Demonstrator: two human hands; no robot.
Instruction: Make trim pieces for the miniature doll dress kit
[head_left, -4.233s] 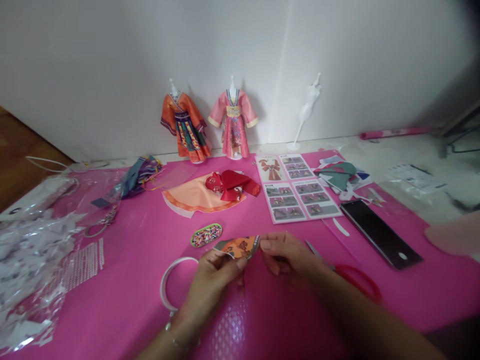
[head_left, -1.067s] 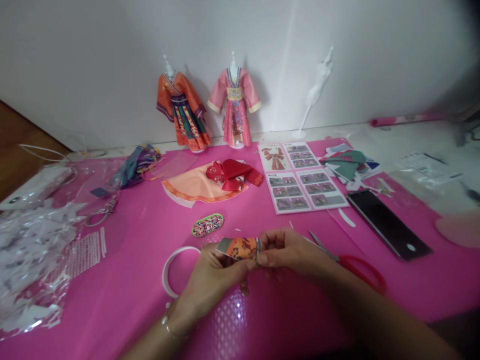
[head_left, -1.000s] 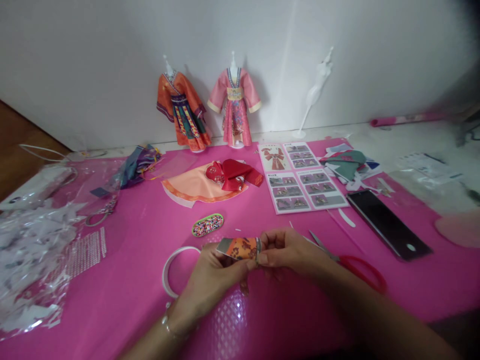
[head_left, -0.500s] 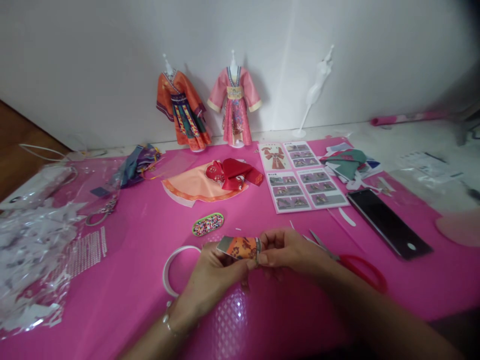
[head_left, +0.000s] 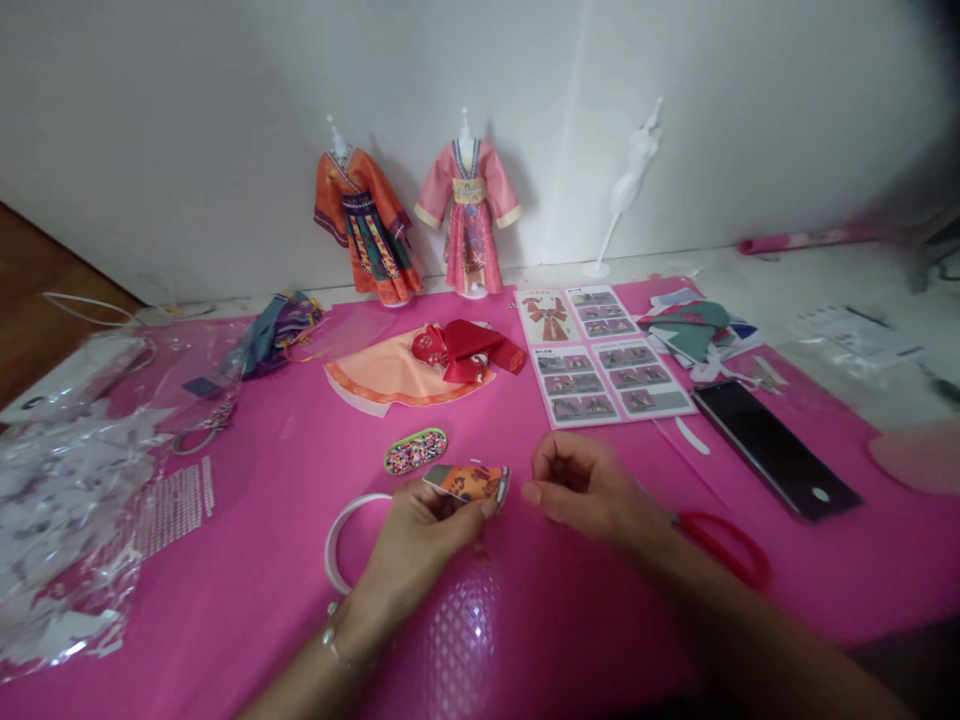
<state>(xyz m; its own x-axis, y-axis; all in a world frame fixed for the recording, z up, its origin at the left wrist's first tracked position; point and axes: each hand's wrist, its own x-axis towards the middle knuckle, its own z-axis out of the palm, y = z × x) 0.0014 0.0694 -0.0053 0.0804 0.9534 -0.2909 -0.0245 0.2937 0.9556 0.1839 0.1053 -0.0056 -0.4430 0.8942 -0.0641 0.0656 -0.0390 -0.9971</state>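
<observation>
My left hand [head_left: 424, 535] pinches a small orange strip of fabric [head_left: 474, 482] with dark flowers, a grey end and a pale edge on the right. To the right of the strip, a short gap away, my right hand [head_left: 581, 490] is closed with its fingers curled towards the thumb; whatever it may hold is too small to see. A roll of white tape [head_left: 334, 545] lies beside my left hand, partly behind it. Just beyond the hands sits a green-rimmed oval tray of colourful beads [head_left: 416, 451]. Red-handled scissors [head_left: 727, 550] rest partly under my right forearm.
Two dressed doll stands, one orange [head_left: 367, 225] and one pink [head_left: 469, 215], and a bare white mannequin [head_left: 634, 185] stand along the wall. Peach and red doll clothes [head_left: 382, 368], an instruction sheet [head_left: 607, 360], a phone [head_left: 776, 450] and plastic bags [head_left: 67, 510] surround the work area.
My right hand has let go of the strip's right end and moved slightly right and up. My left hand has shifted a little left, still holding the strip.
</observation>
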